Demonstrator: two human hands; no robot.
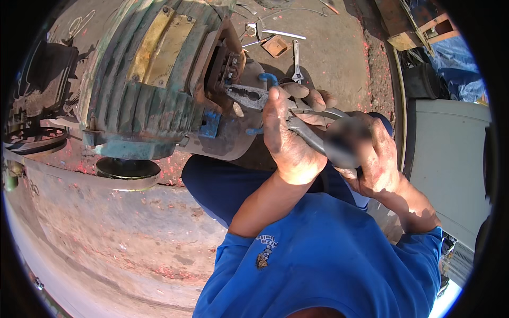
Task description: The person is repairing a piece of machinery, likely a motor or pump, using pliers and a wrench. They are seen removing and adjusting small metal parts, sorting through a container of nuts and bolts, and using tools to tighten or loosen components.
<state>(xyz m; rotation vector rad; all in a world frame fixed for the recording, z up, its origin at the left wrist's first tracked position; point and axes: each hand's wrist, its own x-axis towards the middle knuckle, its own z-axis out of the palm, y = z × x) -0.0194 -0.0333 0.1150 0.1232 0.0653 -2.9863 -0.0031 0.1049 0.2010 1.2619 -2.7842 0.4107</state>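
A pair of pliers [310,137] with long grey handles points left from my hands. Its metal jaws [248,96] lie beside the open terminal box [217,74] of a green ribbed electric motor [151,69]; whether they grip anything there I cannot tell. My left hand [291,140] is closed about the pliers behind the jaws, thumb raised and fingers curled over the far side. My right hand [379,161] is closed round the handle ends, where a blurred patch hides part of the grip. Blue metal pieces [269,78] show near the jaws.
An adjustable wrench [297,61], a small square brown tray [275,46] and a white rod [283,34] lie on the floor beyond. A pulley [127,168] juts from the motor's near end. A large grey cabinet [448,159] stands at right.
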